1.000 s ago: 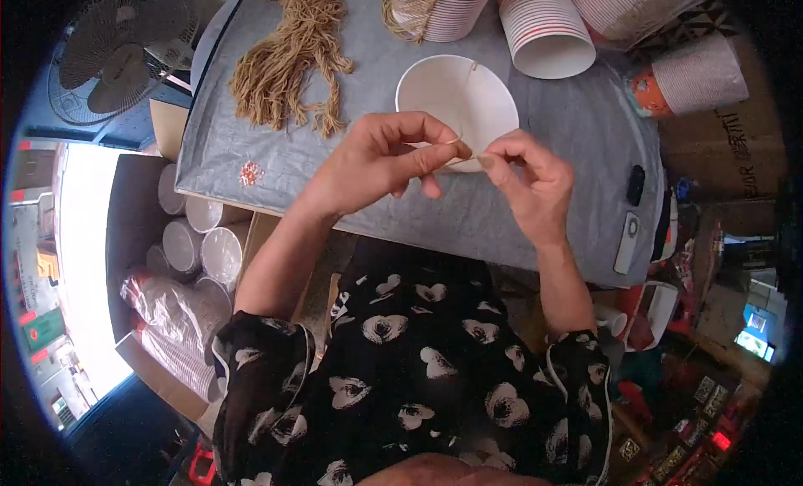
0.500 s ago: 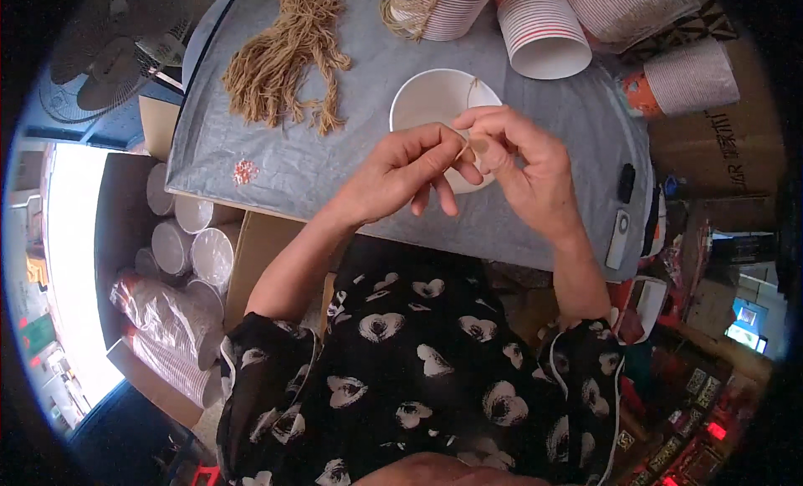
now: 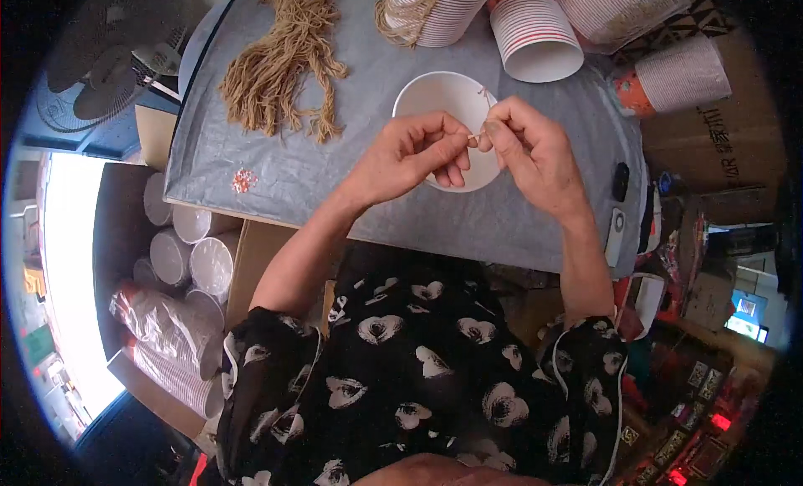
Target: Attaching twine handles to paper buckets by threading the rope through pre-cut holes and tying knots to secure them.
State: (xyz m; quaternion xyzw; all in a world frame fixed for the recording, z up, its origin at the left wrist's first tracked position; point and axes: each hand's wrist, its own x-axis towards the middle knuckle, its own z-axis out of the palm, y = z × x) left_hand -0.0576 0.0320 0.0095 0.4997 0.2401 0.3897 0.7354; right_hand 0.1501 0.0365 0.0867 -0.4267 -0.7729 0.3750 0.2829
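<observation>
A white paper bucket (image 3: 428, 99) stands on the grey-covered table, its open mouth facing me. Over its near side both my hands meet, fingertips pinched around a short piece of tan twine (image 3: 474, 140). My left hand (image 3: 411, 158) grips it between thumb and forefinger, the other fingers loosely curled. Opposite, close to the bucket's right rim, my right hand (image 3: 535, 158) pinches the same twine. A small bit of cord shows at the bucket's far right rim, above my right fingers. Whether a knot lies between the fingertips is too small to tell.
A bundle of cut tan twine (image 3: 288, 80) lies at the back left, near small red-and-white bits (image 3: 243, 181). Stacked buckets (image 3: 535, 34) line the back right; one stack (image 3: 435, 16) has twine on it. A carton (image 3: 167, 406) of wrapped stacks stands left. A remote (image 3: 616, 235) lies right.
My hands have drawn slightly apart, fingertips now meeting on the twine. My right hand has turned, its fingers closing into a tighter pinch. The view has shifted a little.
</observation>
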